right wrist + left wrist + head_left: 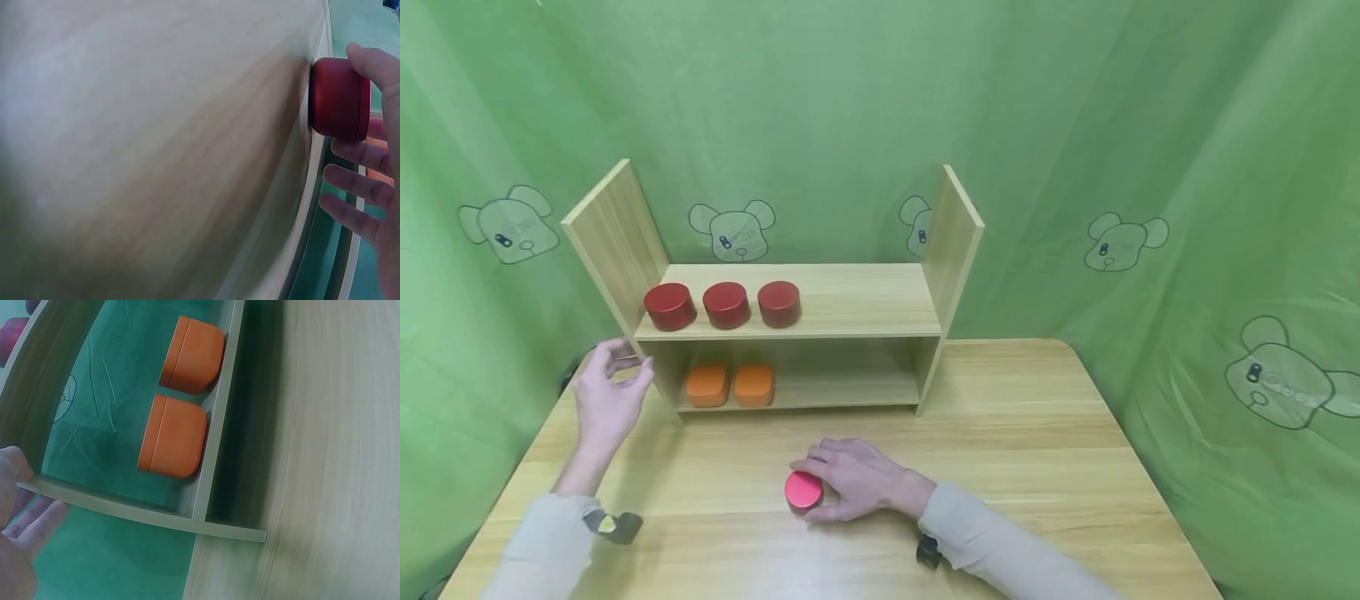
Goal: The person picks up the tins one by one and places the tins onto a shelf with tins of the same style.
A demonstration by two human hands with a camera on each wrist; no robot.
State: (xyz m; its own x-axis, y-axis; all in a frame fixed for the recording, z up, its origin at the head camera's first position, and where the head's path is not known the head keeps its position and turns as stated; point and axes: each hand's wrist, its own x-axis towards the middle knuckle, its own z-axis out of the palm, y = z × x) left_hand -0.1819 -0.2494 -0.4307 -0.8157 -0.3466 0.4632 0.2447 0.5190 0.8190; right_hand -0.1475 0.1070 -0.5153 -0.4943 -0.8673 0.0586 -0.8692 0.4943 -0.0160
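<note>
A small wooden shelf [790,335] with two tiers stands on the table. My left hand [612,396] is at its left side panel, the thumb and fingers on either side of the panel's edge in the left wrist view. On the tabletop in front of the shelf, my right hand [857,479] holds a round red tin [804,490] between thumb and index finger. That red tin [339,99] stands upright on the table, and the other fingers are spread beside it in the right wrist view.
Three red tins [727,305] line the left part of the upper tier. Below them, two orange square tins [754,386] sit side by side on the lower tier. A green curtain [1037,150] hangs behind the wooden table [1037,433].
</note>
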